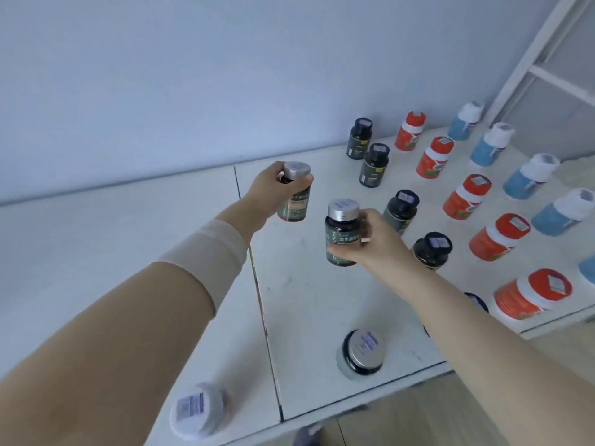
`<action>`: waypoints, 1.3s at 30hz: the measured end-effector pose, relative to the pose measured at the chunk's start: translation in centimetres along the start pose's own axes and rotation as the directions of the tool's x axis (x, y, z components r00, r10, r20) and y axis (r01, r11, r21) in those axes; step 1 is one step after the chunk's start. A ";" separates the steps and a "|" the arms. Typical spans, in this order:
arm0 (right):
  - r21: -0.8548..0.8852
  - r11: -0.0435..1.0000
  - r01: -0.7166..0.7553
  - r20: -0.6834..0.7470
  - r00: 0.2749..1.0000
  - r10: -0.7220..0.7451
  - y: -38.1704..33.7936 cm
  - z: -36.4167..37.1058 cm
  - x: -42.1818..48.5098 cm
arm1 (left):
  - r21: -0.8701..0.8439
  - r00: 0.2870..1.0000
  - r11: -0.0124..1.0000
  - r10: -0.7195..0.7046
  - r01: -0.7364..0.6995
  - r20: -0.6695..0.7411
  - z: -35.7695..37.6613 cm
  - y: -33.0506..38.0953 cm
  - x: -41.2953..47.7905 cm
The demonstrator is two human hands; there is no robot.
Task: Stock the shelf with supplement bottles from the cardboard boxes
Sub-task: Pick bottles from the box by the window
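Silver caps top both dark supplement bottles in hand. The left hand [269,188] curls its fingers round the far bottle [294,204] just under the cap, and the right hand [383,243] clasps the near bottle [341,236] by its side. Both are held upright over the white shelf [306,300], probably so each can go straight down into a new row beside the black-capped bottles [374,165]. Two more silver-capped ones stand near the front: a front bottle [360,352] and a left bottle [198,410]. Further right I count four black-capped plus one half hidden behind the right forearm, five orange bottles [467,196], and five blue bottles [531,178], the last cut by the frame. No cardboard box shows.
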State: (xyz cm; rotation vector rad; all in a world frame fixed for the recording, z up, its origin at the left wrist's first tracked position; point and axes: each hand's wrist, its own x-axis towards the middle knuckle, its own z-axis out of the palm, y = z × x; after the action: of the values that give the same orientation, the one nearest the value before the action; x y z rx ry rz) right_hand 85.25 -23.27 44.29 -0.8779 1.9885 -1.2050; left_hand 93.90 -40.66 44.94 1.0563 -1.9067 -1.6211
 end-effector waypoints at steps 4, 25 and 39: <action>-0.033 0.999 -0.006 -0.044 0.999 0.004 0.7 1.5 5.5 | 0.081 0.999 0.996 0.022 -0.019 -0.030 0.3 -0.2 6.8; -0.140 0.982 0.127 0.000 0.992 -0.129 4.0 4.2 17.0 | 0.086 0.988 0.989 0.131 -0.124 -0.080 1.1 -4.0 17.9; -0.463 0.848 0.259 -0.009 0.955 -0.296 -1.1 0.9 11.1 | 0.620 0.953 0.783 0.145 0.054 -0.266 -4.1 0.1 9.0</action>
State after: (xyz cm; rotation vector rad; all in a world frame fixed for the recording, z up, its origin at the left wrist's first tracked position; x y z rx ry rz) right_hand 79.90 -33.04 42.93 -1.4139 2.3185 -0.9359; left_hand 91.28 -50.14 44.62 1.3917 -2.2723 -0.7172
